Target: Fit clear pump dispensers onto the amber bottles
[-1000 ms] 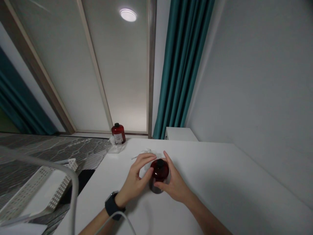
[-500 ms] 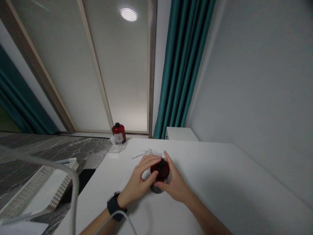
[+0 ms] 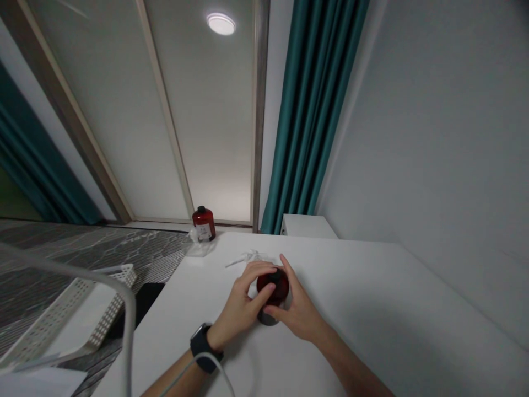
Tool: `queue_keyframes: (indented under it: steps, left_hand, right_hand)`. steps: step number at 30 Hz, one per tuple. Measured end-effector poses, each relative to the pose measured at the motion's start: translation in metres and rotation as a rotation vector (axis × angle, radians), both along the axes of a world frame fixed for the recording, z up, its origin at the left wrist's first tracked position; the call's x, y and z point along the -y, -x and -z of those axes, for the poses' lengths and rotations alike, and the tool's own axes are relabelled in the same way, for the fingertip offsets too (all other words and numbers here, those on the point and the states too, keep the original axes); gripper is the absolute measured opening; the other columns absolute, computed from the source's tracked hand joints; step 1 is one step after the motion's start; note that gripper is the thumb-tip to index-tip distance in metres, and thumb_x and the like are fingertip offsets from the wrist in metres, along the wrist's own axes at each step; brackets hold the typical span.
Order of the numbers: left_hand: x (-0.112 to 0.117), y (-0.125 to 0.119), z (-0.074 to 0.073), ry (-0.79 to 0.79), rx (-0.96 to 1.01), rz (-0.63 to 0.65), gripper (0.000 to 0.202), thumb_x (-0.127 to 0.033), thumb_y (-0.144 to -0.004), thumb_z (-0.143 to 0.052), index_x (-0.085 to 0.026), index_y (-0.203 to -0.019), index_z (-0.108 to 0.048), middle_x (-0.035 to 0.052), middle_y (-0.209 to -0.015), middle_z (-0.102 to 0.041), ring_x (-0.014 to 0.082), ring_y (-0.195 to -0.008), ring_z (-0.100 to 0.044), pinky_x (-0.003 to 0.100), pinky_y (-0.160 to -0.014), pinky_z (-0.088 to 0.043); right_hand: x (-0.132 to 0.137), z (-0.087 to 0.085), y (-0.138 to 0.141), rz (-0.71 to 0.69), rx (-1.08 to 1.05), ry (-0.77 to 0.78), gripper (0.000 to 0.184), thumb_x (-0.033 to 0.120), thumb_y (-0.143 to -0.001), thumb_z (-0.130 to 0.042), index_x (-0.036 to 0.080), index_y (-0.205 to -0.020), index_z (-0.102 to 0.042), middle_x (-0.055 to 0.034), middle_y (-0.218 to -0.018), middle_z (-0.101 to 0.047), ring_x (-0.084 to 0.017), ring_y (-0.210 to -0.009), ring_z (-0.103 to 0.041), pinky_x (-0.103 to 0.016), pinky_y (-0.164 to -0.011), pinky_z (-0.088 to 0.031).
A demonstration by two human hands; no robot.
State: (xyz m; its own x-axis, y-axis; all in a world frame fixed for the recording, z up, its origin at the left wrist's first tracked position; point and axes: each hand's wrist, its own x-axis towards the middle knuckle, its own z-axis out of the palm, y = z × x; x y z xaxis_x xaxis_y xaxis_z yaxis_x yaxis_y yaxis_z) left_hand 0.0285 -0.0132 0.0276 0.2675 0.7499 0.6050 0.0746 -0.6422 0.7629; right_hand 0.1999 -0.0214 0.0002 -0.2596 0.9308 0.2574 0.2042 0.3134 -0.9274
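As both hands close around it, one dark red bottle sits mid-table on the white table, its black cap partly covered. Fingers of the left hand curl over its shoulder; those of the right hand grip its side. Its grey lower end is hard to make out. A second red bottle stands far off, by the table's far corner, beside a crumpled clear plastic bag.

Black smartwatch on left wrist
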Motion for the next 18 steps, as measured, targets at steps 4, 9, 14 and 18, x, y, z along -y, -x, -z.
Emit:
queue_keyframes:
  steps: [4, 9, 14, 18]
  left_hand:
    - [-0.0033, 0.0001, 0.0058, 0.026, 0.083, -0.012, 0.017, -0.026, -0.096, -0.061, -0.022, -0.111, -0.068, 0.0087, -0.112, -0.068, 0.0229, -0.109, -0.062, 0.039, -0.099, -0.047]
    - [-0.0051, -0.0016, 0.0082, 0.086, 0.137, -0.041, 0.019, -0.029, -0.091, -0.068, -0.021, -0.108, -0.069, 0.0087, -0.108, -0.068, 0.0235, -0.105, -0.062, 0.039, -0.097, -0.048]
    - [-0.0046, -0.0058, 0.0038, 0.098, 0.17, -0.044, 0.017, -0.025, -0.088, -0.07, -0.022, -0.105, -0.069, 0.0063, -0.104, -0.067, 0.0219, -0.102, -0.061, 0.035, -0.093, -0.048]
    - [-0.0062, -0.0067, 0.0052, 0.13, 0.149, -0.017, 0.019, -0.022, -0.088, -0.069, -0.023, -0.107, -0.069, 0.0063, -0.108, -0.067, 0.0221, -0.106, -0.06, 0.036, -0.098, -0.046]
  right_hand:
    - [0.0001, 0.0004, -0.0005, -0.009, 0.001, 0.021, 0.111, 0.019, -0.068, -0.08, 0.03, -0.157, -0.015, -0.0108, -0.151, -0.041, -0.029, -0.141, -0.04, -0.052, -0.12, -0.023]
    - [0.0011, -0.0013, -0.001, 0.008, 0.014, 0.045, 0.113, 0.019, -0.066, -0.081, 0.03, -0.157, -0.016, -0.0105, -0.149, -0.043, -0.03, -0.139, -0.042, -0.052, -0.12, -0.025]
    - [0.0008, -0.0001, -0.0012, 0.006, 0.021, 0.033, 0.112, 0.02, -0.066, -0.081, 0.03, -0.157, -0.016, -0.0106, -0.148, -0.043, -0.03, -0.139, -0.042, -0.052, -0.12, -0.025]
    - [0.0008, 0.0002, -0.0008, 0.017, 0.035, 0.027, 0.112, 0.019, -0.066, -0.081, 0.03, -0.157, -0.017, -0.0117, -0.151, -0.04, -0.03, -0.141, -0.039, -0.053, -0.12, -0.024]
